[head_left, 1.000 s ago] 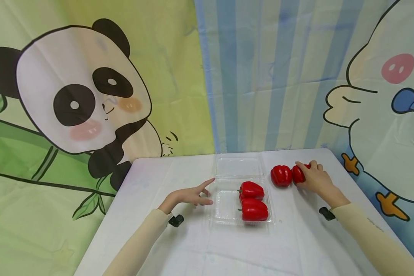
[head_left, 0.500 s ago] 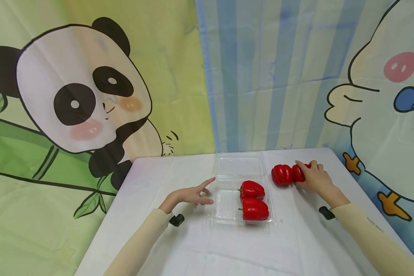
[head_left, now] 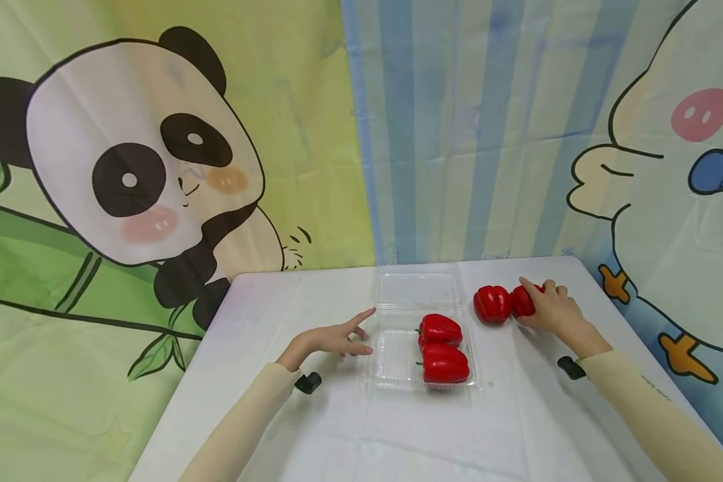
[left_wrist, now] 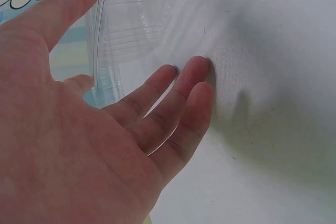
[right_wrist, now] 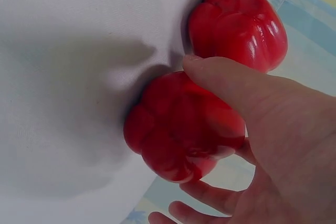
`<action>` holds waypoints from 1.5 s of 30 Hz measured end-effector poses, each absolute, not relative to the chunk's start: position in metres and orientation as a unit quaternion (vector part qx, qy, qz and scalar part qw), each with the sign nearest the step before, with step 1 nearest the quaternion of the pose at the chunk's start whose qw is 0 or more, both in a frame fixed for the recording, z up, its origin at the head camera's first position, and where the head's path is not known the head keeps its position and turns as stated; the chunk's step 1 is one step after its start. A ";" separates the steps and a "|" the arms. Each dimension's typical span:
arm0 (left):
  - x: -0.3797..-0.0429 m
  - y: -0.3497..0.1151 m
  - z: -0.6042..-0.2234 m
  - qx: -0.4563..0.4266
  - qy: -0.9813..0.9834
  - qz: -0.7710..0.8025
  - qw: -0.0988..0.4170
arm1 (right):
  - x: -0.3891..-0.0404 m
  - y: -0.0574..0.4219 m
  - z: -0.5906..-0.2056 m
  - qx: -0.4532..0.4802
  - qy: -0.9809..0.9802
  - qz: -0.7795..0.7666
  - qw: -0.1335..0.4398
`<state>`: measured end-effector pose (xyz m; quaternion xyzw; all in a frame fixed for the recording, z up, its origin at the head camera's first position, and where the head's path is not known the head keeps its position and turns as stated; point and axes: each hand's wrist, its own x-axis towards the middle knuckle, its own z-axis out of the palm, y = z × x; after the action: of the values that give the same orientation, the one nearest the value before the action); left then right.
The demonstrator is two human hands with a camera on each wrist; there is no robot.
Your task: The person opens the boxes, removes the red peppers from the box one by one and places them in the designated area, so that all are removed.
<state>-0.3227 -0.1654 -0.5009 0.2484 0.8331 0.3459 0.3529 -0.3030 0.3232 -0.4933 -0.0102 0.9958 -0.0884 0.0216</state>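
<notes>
Red pepper [right_wrist: 176,127], glossy and lobed, sits gripped by your right hand [head_left: 552,313], your left hand [head_left: 333,340] loosely splayed at the clear, ridged plastic box [head_left: 394,361].

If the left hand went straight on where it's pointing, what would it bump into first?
Probably the left edge of the clear plastic container: the left hand is close beside it, though whether they touch is hard to tell. Farther on, two red peppers lie inside.
</notes>
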 end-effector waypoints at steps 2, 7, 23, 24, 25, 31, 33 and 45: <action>-0.323 -0.166 -0.501 0.249 0.833 0.346 0.352 | -0.303 0.323 -0.493 -0.010 0.996 -0.090 0.024; -0.323 -0.167 -0.502 0.248 0.833 0.347 0.352 | -0.304 0.322 -0.490 -0.009 0.995 -0.098 0.034; -0.322 -0.164 -0.503 0.248 0.830 0.348 0.358 | -0.301 0.322 -0.481 -0.019 0.994 -0.096 0.045; -0.322 -0.164 -0.503 0.248 0.830 0.348 0.358 | -0.301 0.322 -0.480 -0.020 0.994 -0.096 0.044; -0.322 -0.164 -0.503 0.248 0.830 0.348 0.358 | -0.300 0.321 -0.479 -0.021 0.994 -0.097 0.042; -0.322 -0.164 -0.499 0.248 0.831 0.347 0.356 | -0.299 0.319 -0.472 -0.034 0.994 -0.097 0.036; -0.323 -0.164 -0.498 0.250 0.831 0.347 0.355 | -0.298 0.318 -0.469 -0.039 0.994 -0.096 0.033; -0.322 -0.165 -0.498 0.250 0.831 0.345 0.357 | -0.296 0.300 -0.455 -0.069 0.993 -0.092 0.022</action>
<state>-0.3225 -0.1648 -0.4976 0.2498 0.8314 0.3447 0.3571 -0.2960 0.2996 -0.4549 -0.0694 0.9930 -0.0924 0.0223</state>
